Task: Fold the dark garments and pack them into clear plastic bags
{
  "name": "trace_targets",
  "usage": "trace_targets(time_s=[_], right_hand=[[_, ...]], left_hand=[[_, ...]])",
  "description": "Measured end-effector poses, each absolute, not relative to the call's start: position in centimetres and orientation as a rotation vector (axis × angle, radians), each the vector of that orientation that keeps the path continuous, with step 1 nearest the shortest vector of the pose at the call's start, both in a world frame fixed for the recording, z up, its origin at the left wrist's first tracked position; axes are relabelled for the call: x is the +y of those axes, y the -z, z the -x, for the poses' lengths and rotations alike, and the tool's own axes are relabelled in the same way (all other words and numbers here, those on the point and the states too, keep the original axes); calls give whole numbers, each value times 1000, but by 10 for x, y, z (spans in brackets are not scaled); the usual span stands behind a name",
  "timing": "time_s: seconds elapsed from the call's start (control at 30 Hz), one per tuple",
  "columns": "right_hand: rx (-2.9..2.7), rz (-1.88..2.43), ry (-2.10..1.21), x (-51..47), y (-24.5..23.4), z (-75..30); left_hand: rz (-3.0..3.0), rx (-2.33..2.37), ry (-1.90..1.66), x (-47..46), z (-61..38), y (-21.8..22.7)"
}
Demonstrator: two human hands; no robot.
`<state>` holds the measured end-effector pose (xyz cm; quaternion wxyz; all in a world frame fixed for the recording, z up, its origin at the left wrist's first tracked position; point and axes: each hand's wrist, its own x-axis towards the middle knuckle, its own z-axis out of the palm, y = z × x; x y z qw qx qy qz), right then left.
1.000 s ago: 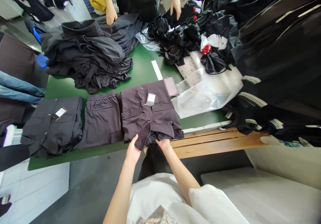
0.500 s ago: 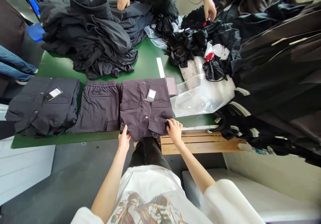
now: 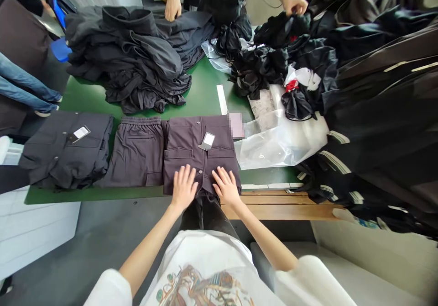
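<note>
A folded dark purple-grey pair of trousers (image 3: 191, 146) with a white hang tag (image 3: 207, 140) lies on the green table (image 3: 201, 98) right in front of me. My left hand (image 3: 184, 188) lies flat on its near edge, fingers spread. My right hand (image 3: 226, 187) rests flat beside it on the same garment, fingers apart. Neither hand holds anything. A second folded piece (image 3: 137, 153) of the same colour lies just to the left, touching it.
A stack of folded black garments (image 3: 65, 153) with a tag sits at the table's left end. Heaps of dark clothes (image 3: 137, 59) fill the far side, where another person's hands (image 3: 173, 9) work. A clear plastic bag (image 3: 280, 137) lies right; striped black garments (image 3: 376, 128) pile beyond it.
My hands gripped the lower edge of the folded trousers before; now both lie flat and open on top of them. The garment's hanging edge has been tucked square.
</note>
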<state>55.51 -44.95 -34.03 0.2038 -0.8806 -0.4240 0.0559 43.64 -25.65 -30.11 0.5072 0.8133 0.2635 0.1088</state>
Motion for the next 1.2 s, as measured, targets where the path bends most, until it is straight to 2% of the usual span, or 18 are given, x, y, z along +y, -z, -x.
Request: trace_targets(time_s=[0.13,0.27,0.37,0.47,0.53,0.6,0.67,0.77,0.9,0.97,1.07,1.2], right_hand=[[-1295,2417,-312,-452,354,-553],[-1130,2485,-242,-460,345,-562],[-1186,2457,-357,-461,334,-585],[-1199,2366,-403,-471,320,-636],[-901,2395,-213,-488,310,-684],[-263,2402,94,-513,305,-732],[503,2193,317,-538,311,-764],[1039,1765,230,-560,331,-776],[848,1565,-16,-557,342,-755],[746,1501,-8,-554,329,-745],[662,1428,-47,-556,288,-732],[605,1351,-133,-578,210,-700]], left_hand=[[-1906,549,-121,-275,-457,310],[-2045,577,-214,-270,-491,292],[-2269,612,-340,-257,-546,277],[-2454,787,-395,-242,-599,287],[-2530,903,-360,-235,-620,307],[-2592,949,-338,-230,-629,329],[-2643,949,-343,-228,-629,345],[-2667,984,-235,-222,-629,348],[-2543,1121,72,-209,-640,316],[-2489,1088,27,-207,-651,292],[-2310,727,-62,-229,-672,264],[-1809,490,284,-297,-698,258]])
